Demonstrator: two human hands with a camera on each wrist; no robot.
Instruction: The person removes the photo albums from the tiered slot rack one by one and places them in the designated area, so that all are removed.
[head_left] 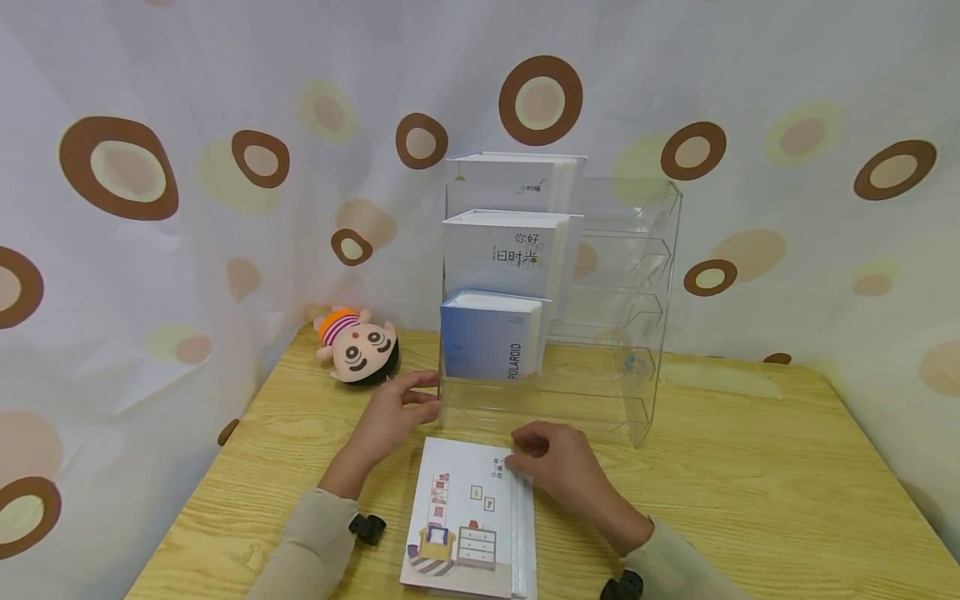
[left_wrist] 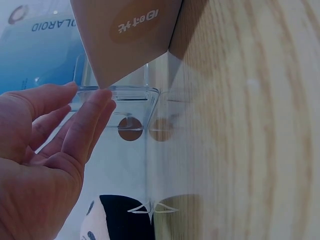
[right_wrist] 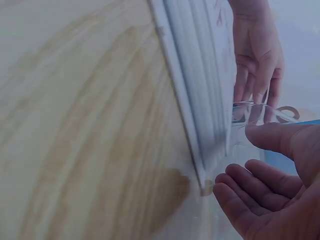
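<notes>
A clear acrylic rack [head_left: 577, 407] with stepped tiers stands on the table. My left hand [head_left: 397, 412] touches its lower left front corner, fingers fairly straight and thumb apart, as the left wrist view shows. A blue POLAROID photo album [head_left: 487, 337] sits in the rack just above that hand. In front of the rack, a white photo album [head_left: 461, 517] with a drawn armchair and drawers lies on the table. My right hand [head_left: 566, 467] is at its upper right corner, thumb and fingers spread apart with nothing gripped between them. Whether it touches the cover I cannot tell.
Two white albums, a middle one [head_left: 495, 258] and a rear one [head_left: 498, 179], stand on the higher left tiers. A plush doll [head_left: 358, 348] lies left of the rack. Behind the wooden table [head_left: 750, 483] hangs a patterned curtain [head_left: 750, 67].
</notes>
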